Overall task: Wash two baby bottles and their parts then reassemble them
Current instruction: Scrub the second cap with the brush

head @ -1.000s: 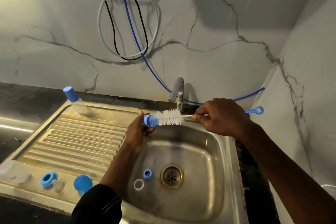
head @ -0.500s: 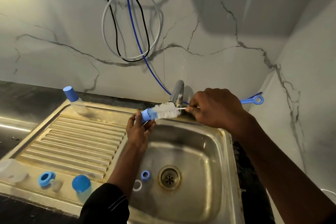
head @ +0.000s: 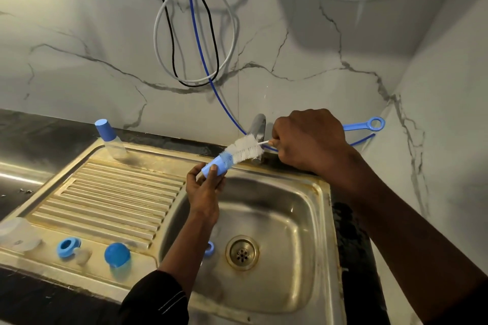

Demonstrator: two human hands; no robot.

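My left hand grips a small blue cap above the steel sink. The white bristles of a bottle brush reach into the cap's open end. My right hand holds the brush by its wire shaft, and its blue ring handle sticks out to the right. A blue ring lies in the basin near the drain. On the drainboard sit a blue collar, a blue domed cap and a clear bottle part.
A clear bottle with a blue cap stands at the drainboard's back left corner. The tap rises behind the brush. Cables and a blue hose hang on the marble wall. A dark counter borders the sink.
Both hands rose and shifted slightly with the cap and brush, and the brush head now tilts up toward the tap. The white ring in the basin is now hidden behind my left forearm.
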